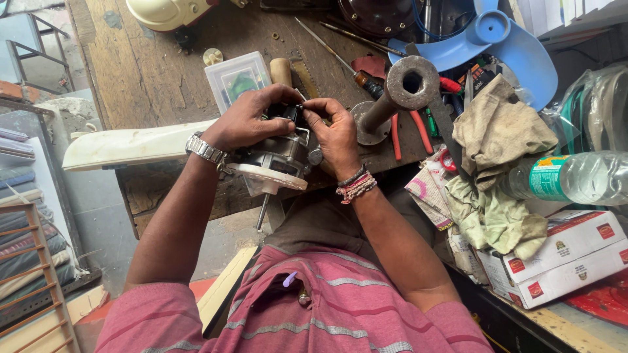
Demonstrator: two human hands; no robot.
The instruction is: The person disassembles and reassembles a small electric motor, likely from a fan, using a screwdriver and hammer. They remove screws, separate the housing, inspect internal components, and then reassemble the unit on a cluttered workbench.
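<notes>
Motor: we held a small electric fan motor (278, 160) at the near edge of the wooden workbench (157, 78); its pale round plate faced us and its thin shaft pointed down past the edge.
Left hand: our left hand (245, 121) was closed over the top of the motor and steadied it.
Right hand: our right hand (337, 131) pinched a small dark part on the top of the motor with the fingertips; what the part was we could not tell.
Progress: we judged that the motor was already out of its fan, because the blue fan blade (504, 42) lay separate at the far side; the work on the small part looked unfinished, and nothing was put together again.
Near things: a rusty metal pipe stand (399, 95) stood just beside the right hand, red-handled pliers (405, 131) lay under it, and a clear plastic box (237, 78) was behind the left hand.
Farther: a dirty cloth (497, 131), a plastic bottle (575, 178) and white cardboard boxes (562, 255) were at the right.
</notes>
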